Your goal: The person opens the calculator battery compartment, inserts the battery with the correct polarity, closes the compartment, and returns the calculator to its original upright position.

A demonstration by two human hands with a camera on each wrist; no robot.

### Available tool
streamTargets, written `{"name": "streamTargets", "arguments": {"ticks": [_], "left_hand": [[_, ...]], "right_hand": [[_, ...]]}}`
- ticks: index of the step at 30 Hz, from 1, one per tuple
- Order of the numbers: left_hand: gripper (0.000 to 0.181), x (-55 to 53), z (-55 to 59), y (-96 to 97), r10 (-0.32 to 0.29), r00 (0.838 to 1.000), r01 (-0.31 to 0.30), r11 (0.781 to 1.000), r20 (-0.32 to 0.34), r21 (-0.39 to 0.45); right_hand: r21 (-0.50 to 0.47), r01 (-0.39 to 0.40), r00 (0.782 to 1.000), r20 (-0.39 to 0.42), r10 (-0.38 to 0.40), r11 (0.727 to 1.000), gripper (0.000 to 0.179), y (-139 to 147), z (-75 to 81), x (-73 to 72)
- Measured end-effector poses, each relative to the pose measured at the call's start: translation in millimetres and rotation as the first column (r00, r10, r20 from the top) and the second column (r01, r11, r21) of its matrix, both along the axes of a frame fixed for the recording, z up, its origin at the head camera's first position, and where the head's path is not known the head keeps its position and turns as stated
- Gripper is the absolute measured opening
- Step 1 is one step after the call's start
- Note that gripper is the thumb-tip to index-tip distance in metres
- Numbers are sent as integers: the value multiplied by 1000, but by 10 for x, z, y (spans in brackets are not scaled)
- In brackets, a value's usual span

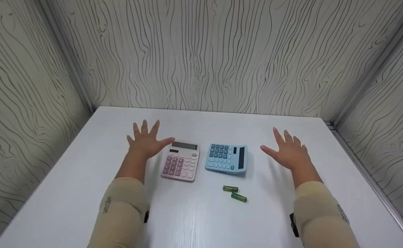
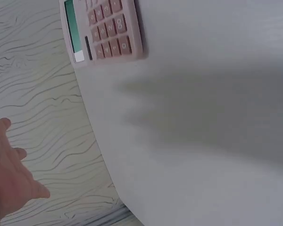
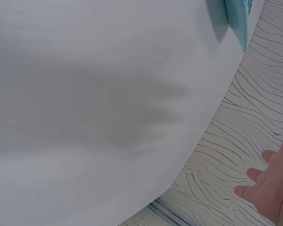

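Note:
My left hand (image 1: 145,143) is held over the table with its fingers spread, its thumb tip overlapping the top corner of a pink calculator (image 1: 180,161) in the head view. To the right of that lies a light blue calculator (image 1: 226,158), turned sideways so its display faces right. My right hand (image 1: 288,153) hovers to the right of the blue one, fingers apart and nothing in it. Two green batteries (image 1: 230,188) lie close together in front of the blue calculator. The left wrist view shows the pink calculator's keys and display; the right wrist view catches only the blue one's edge.
A white table (image 1: 187,213) carries everything. Wood-grain panels (image 1: 201,58) close it in at the back and both sides, with metal posts (image 1: 63,51) at the corners. Both hands cast shadows on the tabletop.

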State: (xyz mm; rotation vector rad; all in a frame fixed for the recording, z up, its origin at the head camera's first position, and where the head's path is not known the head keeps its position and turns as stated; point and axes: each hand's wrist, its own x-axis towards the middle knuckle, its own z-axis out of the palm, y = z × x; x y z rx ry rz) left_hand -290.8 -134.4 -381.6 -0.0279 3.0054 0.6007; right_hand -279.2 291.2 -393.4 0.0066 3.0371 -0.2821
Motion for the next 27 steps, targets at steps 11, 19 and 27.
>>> {"name": "streamTargets", "arguments": {"ticks": [11,19,27], "left_hand": [[86,2,-181,547,-9,997,-12,965,82,260],[74,-8,-349,923,72,995,-94,888,66,449],[61,2,-427,1221,-1,993,-61,854,118,517]], "right_hand": [[-202,2,996,92,17,979,98,-220,-24,-55],[-367,62,988,156,-4,928,94,-327,-170,-71],[-440,120,979,200,-33,890,97,-440,-300,-99]]}}
